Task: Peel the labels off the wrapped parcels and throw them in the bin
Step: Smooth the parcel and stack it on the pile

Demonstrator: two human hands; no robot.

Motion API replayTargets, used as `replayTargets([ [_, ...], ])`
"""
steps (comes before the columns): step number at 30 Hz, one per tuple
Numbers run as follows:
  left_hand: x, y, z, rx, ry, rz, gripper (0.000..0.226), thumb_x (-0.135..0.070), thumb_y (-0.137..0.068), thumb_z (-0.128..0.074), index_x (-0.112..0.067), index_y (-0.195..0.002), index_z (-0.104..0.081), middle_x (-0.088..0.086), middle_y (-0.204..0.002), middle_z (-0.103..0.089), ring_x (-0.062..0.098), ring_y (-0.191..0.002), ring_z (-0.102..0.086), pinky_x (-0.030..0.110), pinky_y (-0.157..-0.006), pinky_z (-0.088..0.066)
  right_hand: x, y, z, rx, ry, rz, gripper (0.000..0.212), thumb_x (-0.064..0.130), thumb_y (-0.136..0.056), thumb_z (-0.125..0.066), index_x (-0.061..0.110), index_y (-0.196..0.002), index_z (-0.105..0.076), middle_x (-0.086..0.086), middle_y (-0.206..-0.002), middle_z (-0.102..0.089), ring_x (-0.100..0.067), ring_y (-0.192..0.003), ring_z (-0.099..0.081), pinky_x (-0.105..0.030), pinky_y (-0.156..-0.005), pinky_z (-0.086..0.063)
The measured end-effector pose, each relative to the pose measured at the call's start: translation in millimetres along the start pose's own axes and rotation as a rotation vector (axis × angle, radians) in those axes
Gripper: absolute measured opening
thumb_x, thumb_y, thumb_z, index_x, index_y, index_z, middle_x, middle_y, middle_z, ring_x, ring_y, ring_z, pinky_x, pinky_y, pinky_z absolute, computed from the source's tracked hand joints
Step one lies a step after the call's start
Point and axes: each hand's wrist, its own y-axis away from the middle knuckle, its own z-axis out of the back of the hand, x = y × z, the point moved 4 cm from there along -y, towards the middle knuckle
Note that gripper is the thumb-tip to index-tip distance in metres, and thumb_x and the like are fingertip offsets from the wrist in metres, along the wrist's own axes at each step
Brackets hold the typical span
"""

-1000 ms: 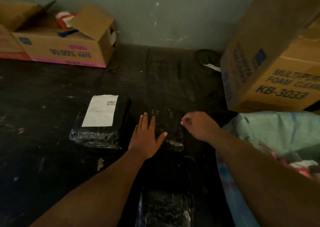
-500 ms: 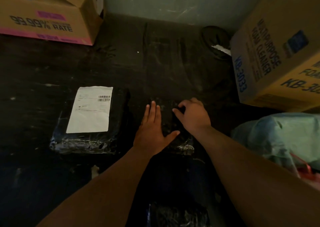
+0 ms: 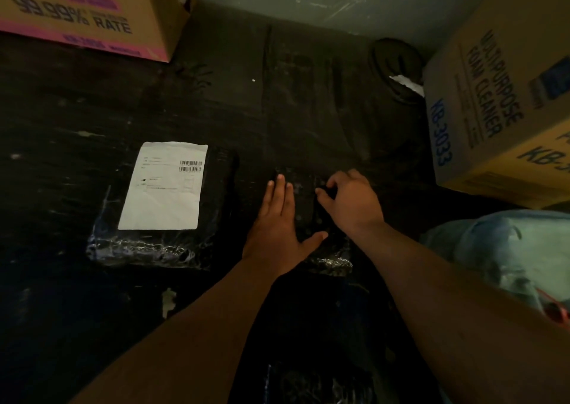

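— On the dark surface, which parcels are lying there, and how far along is the job looking?

— Two wrapped parcels are showing clearly. The left parcel is lying well left of the hands and is carrying a full white label with barcodes, untouched and flat. The middle parcel is sitting under both hands, and no white label is showing on its visible top; it is too dark to tell whether one is there.

— What are the hands doing?

— The left hand is lying flat on the middle parcel, fingers straight and close together, thumb spread out to the right, seemingly pinning the parcel down. The right hand is hovering at the parcel's upper right part with its fingers curled, fingertips coming together as if picking at an edge. Whether they are actually pinching anything, I cannot tell.

— And the bin?

— A round dark container is standing by the wall next to the foam-cleaner box, with a white scrap in it. I am judging that to be the bin, with one label possibly discarded already.

— So what is remaining?

— At least the white label on the left parcel is waiting to be peeled and binned. Another shiny wrapped bundle is lying at the bottom edge, its label side not visible.
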Motion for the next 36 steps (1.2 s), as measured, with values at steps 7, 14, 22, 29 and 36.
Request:
replayTargets([
  [7,-1.6,1.7,3.3,-0.002,0.019,-0.010,0.115,-0.082,-0.085,-0.040,-0.011,-0.161,0.008,0.002,-0.166,0.027,0.016,-0.150,0.027,0.030,-0.121,0.009,-9.5,3.5,4.2,0.024,-0.162,-0.103,0.018,0.027,-0.093,-0.059,0.017,-0.106,-0.067,-0.009,-0.117,-0.054,-0.026,-0.109,-0.055,-0.032,-0.091,-0.048],
  [14,6.2,18.7,11.4,-0.007,0.332,0.101,0.103,-0.068,-0.089,-0.057,-0.025,-0.162,0.001,-0.014,-0.164,0.028,0.012,-0.154,0.003,0.035,-0.118,-0.020,-29.7,57.9,-25.5,0.264,-0.300,-0.296,0.076,0.070,-0.087,-0.045,0.050,-0.150,-0.007,-0.014,-0.156,-0.025,-0.038,-0.143,-0.022,-0.049,-0.116,-0.023],
  [22,59.8,116.2,-16.2,0.079,0.086,0.050,0.095,-0.075,-0.091,-0.029,-0.023,-0.160,0.010,-0.005,-0.169,0.010,0.016,-0.155,0.001,0.038,-0.125,-0.011,-22.0,95.3,-41.2,0.178,-0.729,-0.307,0.096,0.081,-0.068,-0.057,0.060,-0.145,-0.004,0.002,-0.155,-0.036,-0.021,-0.141,-0.036,-0.046,-0.115,-0.034],
  [29,66.7,138.0,-22.1,0.034,-0.165,0.019,0.086,-0.064,-0.100,-0.029,-0.015,-0.160,0.009,0.001,-0.169,0.009,0.011,-0.152,0.014,0.031,-0.123,0.006,-15.0,136.2,-54.0,0.034,-0.689,-0.331,0.093,0.075,-0.075,-0.060,0.054,-0.149,-0.008,0.001,-0.157,-0.030,-0.024,-0.147,-0.020,-0.048,-0.117,-0.029],
  [36,65.1,152.0,-21.6,0.104,-0.289,0.016,0.080,-0.063,-0.100,-0.018,-0.016,-0.161,0.003,0.002,-0.169,0.012,0.014,-0.153,0.018,0.035,-0.124,0.008,-5.0,133.3,-41.7,-0.048,-0.673,-0.341,0.073,0.057,-0.088,-0.059,0.042,-0.151,-0.025,-0.008,-0.152,-0.033,-0.026,-0.140,-0.036,-0.037,-0.115,-0.031],
])
